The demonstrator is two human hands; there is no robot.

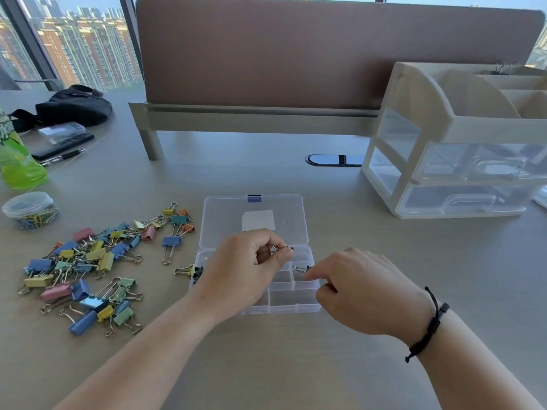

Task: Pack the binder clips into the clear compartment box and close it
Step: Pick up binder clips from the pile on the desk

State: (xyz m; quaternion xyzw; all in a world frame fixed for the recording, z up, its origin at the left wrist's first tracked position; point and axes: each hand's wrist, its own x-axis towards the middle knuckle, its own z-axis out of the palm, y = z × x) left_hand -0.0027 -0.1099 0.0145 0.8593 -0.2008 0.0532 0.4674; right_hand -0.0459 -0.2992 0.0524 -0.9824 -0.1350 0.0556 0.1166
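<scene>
The clear compartment box [291,303] lies on the desk in front of me, its lid [228,214] folded back flat with a blue latch at the far edge. My left hand [242,270] hovers over the box's left compartments and pinches a small black binder clip [288,248] by its wire handles. My right hand [355,288] reaches in from the right, fingertips on another small black clip [305,269] in a middle compartment. A black clip [194,272] sits at the box's left edge. A pile of coloured binder clips [88,267] is spread on the desk to the left.
A white desk organiser with clear drawers [461,161] stands at the right. At the left are a round tub of paper clips [31,210], a green bottle [17,161], a pen, a black bag [74,106] and a small clear case. A brown partition [296,54] runs behind.
</scene>
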